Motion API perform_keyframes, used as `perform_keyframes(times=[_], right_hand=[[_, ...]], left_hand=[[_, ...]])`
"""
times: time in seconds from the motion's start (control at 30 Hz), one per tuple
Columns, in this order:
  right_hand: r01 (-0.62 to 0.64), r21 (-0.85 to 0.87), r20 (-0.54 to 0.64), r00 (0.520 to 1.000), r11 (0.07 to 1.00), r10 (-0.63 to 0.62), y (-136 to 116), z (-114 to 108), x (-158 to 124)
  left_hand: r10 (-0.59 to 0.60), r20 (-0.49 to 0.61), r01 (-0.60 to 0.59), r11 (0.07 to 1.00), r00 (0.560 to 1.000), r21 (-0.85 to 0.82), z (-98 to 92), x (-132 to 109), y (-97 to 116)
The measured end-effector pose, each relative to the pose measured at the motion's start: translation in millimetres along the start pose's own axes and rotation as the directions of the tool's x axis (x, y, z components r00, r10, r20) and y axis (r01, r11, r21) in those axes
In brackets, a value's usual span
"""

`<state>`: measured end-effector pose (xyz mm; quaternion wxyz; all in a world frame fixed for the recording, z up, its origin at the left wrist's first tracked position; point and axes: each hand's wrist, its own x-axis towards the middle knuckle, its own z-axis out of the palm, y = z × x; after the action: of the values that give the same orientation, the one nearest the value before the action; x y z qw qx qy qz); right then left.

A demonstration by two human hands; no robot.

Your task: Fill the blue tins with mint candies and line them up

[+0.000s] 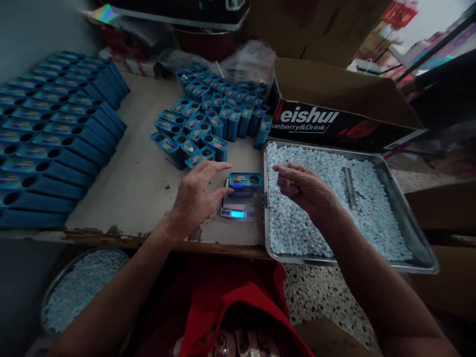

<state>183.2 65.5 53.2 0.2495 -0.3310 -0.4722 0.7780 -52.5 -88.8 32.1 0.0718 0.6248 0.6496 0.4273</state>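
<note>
I see the box (pixel 241 180) on the scale (pixel 233 204) beside my left hand's (pixel 195 193) spread fingers, my right hand's (pixel 305 186) fingertips pressed together.

At right, the tray (pixel 422 256) is shiny metal; at left, tubs (pixel 80 166) look smooth plastic; upper right, matt cardboard carton (pixel 334 89).

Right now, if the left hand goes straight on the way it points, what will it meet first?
Most likely the blue container on the small scale: the left hand is open toward it, very near its edge, though depth is unclear.
</note>
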Motion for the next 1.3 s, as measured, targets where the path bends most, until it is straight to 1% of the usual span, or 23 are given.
perform_keyframes(times=[0.1, 0.17, 0.27, 0.33, 0.4, 0.43, 0.47, 0.5, 0.57, 0.63, 0.7, 0.77, 0.8, 0.87, 0.9, 0.93, 1.03, 1.1, 1.17, 1.2, 1.23, 1.27, 1.3], right_hand=[[0.032, -0.075, 0.085, 0.996, 0.997, -0.026, -5, 23, 7], [0.036, -0.084, 0.117, 0.993, 0.996, -0.026, -8, 33, 9], [-0.019, 0.033, 0.089, 0.996, 0.999, 0.016, -15, 37, 13], [-0.065, 0.156, 0.078, 0.996, 0.986, 0.053, -20, 35, 22], [-0.096, 0.211, 0.107, 0.991, 0.973, 0.075, -24, 32, 38], [-0.116, 0.207, 0.136, 0.987, 0.971, 0.088, -26, 32, 49], [-0.141, 0.191, 0.17, 0.979, 0.971, 0.109, -27, 34, 60], [-0.174, 0.172, 0.21, 0.968, 0.97, 0.137, -26, 38, 71], [-0.248, 0.136, 0.292, 0.935, 0.959, 0.2, -23, 50, 92], [-0.268, 0.097, 0.339, 0.915, 0.959, 0.221, -15, 67, 107], [-0.231, 0.056, 0.336, 0.92, 0.971, 0.199, -7, 85, 117], [-0.179, 0.022, 0.3, 0.94, 0.984, 0.164, 0, 98, 123], [-0.157, 0.005, 0.277, 0.949, 0.988, 0.149, 1, 102, 124], [-0.122, -0.035, 0.231, 0.965, 0.992, 0.127, 4, 104, 123], [-0.105, -0.051, 0.209, 0.971, 0.993, 0.114, 4, 102, 122], [-0.099, -0.063, 0.191, 0.975, 0.993, 0.109, 5, 99, 120], [-0.133, -0.087, 0.142, 0.979, 0.987, 0.144, 10, 88, 114], [-0.118, -0.146, 0.115, 0.984, 0.982, 0.136, 14, 83, 108], [-0.015, -0.273, 0.121, 0.991, 0.962, 0.05, 17, 83, 101], [0.064, -0.369, 0.146, 0.989, 0.927, -0.01, 19, 83, 98], [0.15, -0.488, 0.182, 0.981, 0.86, -0.068, 21, 85, 96], [0.232, -0.623, 0.224, 0.968, 0.747, -0.115, 24, 86, 95], [0.3, -0.75, 0.267, 0.953, 0.589, -0.146, 26, 88, 94]], left_hand=[[0.031, 0.044, -0.032, 0.999, 0.999, 0.01, 5.3, 6, -4], [0.037, 0.063, -0.038, 0.999, 0.997, 0.017, 11.4, 10, -7], [0.003, 0.103, -0.009, 0.998, 0.995, 0.064, 24.8, 19, -1], [-0.03, 0.226, 0.005, 0.994, 0.974, 0.11, 33.6, 27, 9], [-0.051, 0.377, -0.009, 0.988, 0.925, 0.157, 35.7, 33, 20], [-0.053, 0.423, -0.024, 0.985, 0.905, 0.174, 31.8, 33, 24], [-0.051, 0.436, -0.033, 0.983, 0.899, 0.183, 23.7, 32, 26], [-0.052, 0.419, -0.03, 0.982, 0.907, 0.186, 10.7, 30, 27], [-0.076, 0.311, 0.022, 0.985, 0.947, 0.173, -29.7, 23, 21], [-0.145, 0.149, 0.12, 0.979, 0.978, 0.168, -85.2, 22, 4], [-0.223, 0.015, 0.213, 0.947, 0.975, 0.239, -145.3, 35, -24], [-0.272, -0.206, 0.333, 0.86, 0.94, 0.387, -198.2, 63, -59], [-0.253, -0.353, 0.395, 0.815, 0.901, 0.425, -219.1, 81, -78], [-0.227, -0.414, 0.412, 0.799, 0.881, 0.438, -247.8, 123, -115], [-0.222, -0.39, 0.388, 0.819, 0.894, 0.424, -255.9, 143, -133], [-0.212, -0.325, 0.341, 0.842, 0.922, 0.417, -260.3, 163, -150], [-0.195, -0.161, 0.246, 0.873, 0.967, 0.422, -258.7, 207, -197], [-0.2, -0.063, 0.208, 0.882, 0.978, 0.423, -252.4, 220, -225], [-0.216, 0.039, 0.182, 0.894, 0.976, 0.41, -248.0, 220, -246], [-0.223, 0.087, 0.171, 0.9, 0.971, 0.4, -247.4, 216, -255], [-0.225, 0.135, 0.158, 0.908, 0.965, 0.387, -247.8, 210, -263], [-0.222, 0.172, 0.145, 0.916, 0.96, 0.375, -249.0, 204, -271], [-0.214, 0.197, 0.131, 0.921, 0.957, 0.366, -250.3, 196, -278]])
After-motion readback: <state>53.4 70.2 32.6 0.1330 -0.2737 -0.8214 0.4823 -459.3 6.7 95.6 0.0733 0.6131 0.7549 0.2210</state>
